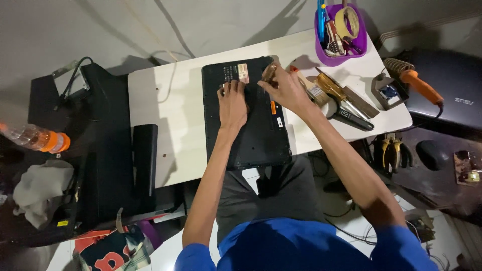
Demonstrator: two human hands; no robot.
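A black laptop [251,135] lies upside down on the white table [170,110], its underside facing up with small labels near the far edge. My left hand [232,104] rests flat on the laptop's base, fingers pressing near the far edge. My right hand [283,88] is over the laptop's far right corner and grips a brown-handled tool [271,72], likely a screwdriver, its tip pointing down at the laptop.
A long black battery [144,159] lies at the table's left edge. A purple tub [341,35] of tools and tape stands at the far right; brushes, a screwdriver [332,86] and an orange-handled soldering iron [420,85] lie nearby. A second laptop [452,95] and pliers [392,151] sit at right, a bottle [35,138] at left.
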